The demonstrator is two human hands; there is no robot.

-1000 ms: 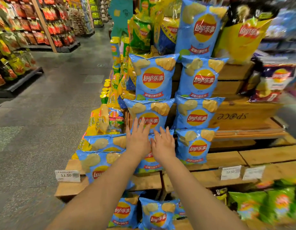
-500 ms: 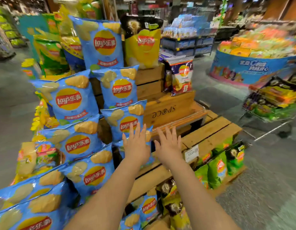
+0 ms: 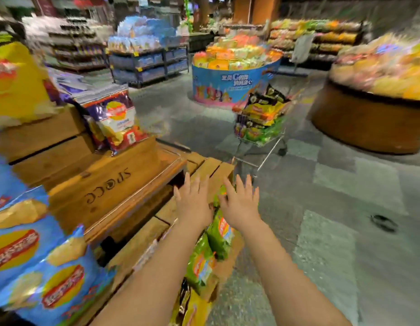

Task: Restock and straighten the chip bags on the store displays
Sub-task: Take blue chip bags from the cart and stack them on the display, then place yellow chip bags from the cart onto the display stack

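Both my hands are stretched out in front of me with fingers spread and nothing in them. My left hand [image 3: 192, 203] hovers over the corner of the wooden display [image 3: 124, 184]. My right hand [image 3: 239, 203] is just beside it, above the green chip bags [image 3: 218, 234] that hang along the display's lower edge. Blue chip bags [image 3: 35, 262] fill the bottom left. A purple-and-white chip bag [image 3: 119, 121] leans on the crate. A shopping cart [image 3: 263, 121] loaded with black, yellow and green chip bags stands on the floor ahead.
A yellow bag [image 3: 16, 83] sits on the stacked wooden crates at left. A round blue promo bin [image 3: 235, 83] and a round brown bin [image 3: 369, 123] stand across the aisle, with shelving [image 3: 147, 64] behind. Grey tiled floor [image 3: 333, 208] lies to the right. The picture is blurred.
The view has swung to the right, away from the stacked blue bags toward the cart and aisle. Both hands came off the blue bags and now hover open past the display's corner.
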